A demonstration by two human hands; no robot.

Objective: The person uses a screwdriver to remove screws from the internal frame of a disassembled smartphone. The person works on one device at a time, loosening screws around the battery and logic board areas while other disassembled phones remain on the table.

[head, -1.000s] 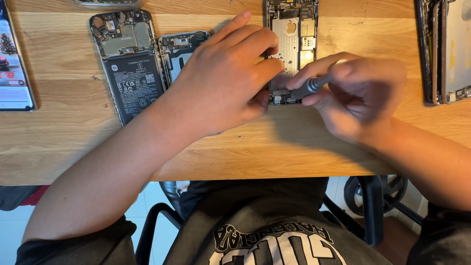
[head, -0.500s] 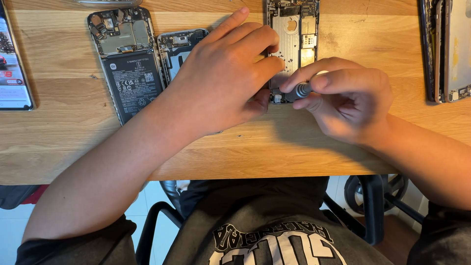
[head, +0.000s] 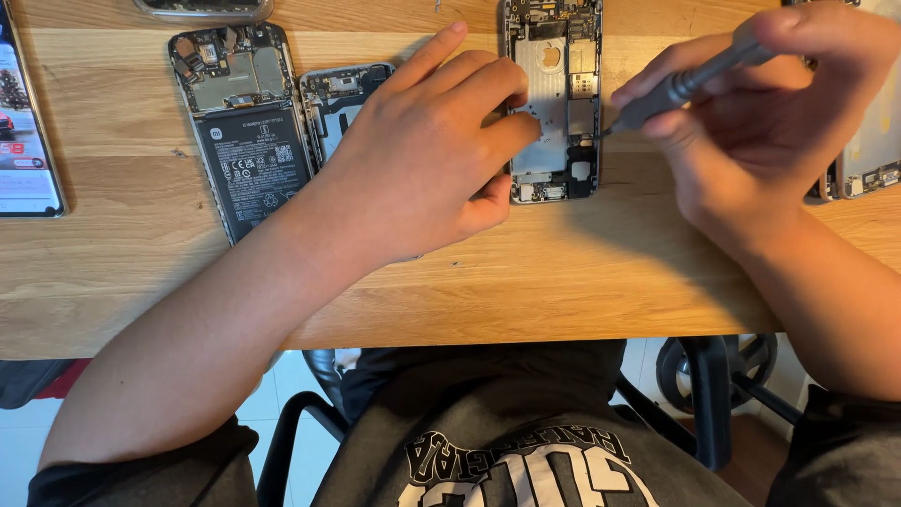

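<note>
The right hand's [head: 760, 122] grip is pinched around a slim grey screwdriver [head: 690, 80], thumb and fingers closed on its handle, with the shaft slanting down to the left. Its dark tip sits at the right edge of an opened phone frame [head: 552, 103], touching it or just off it; the picture does not settle which. The left hand [head: 422, 160] lies flat with its fingers spread and pressed on the table and on the left edge of the same frame, the fingertips resting on its silvery inner plate and the thumb near its lower left corner.

The opened phone frame lies on the far middle of the wooden table [head: 563, 272], upright in the view, with its circuit parts bare at the top and bottom.

To the left, partly under the left hand, lies a smaller opened phone body [head: 340, 103]. Just left of that is a larger opened phone with a black battery [head: 246, 131] showing. At the far left edge lies a phone with a lit screen [head: 23, 122]. Another device [head: 202, 7] pokes in at the far edge, mostly cut off. Behind the right hand, at the right edge, lies a further silvery phone shell [head: 868, 160], partly hidden. Near the person, below the table edge, a black chair [head: 713, 394] shows.
</note>
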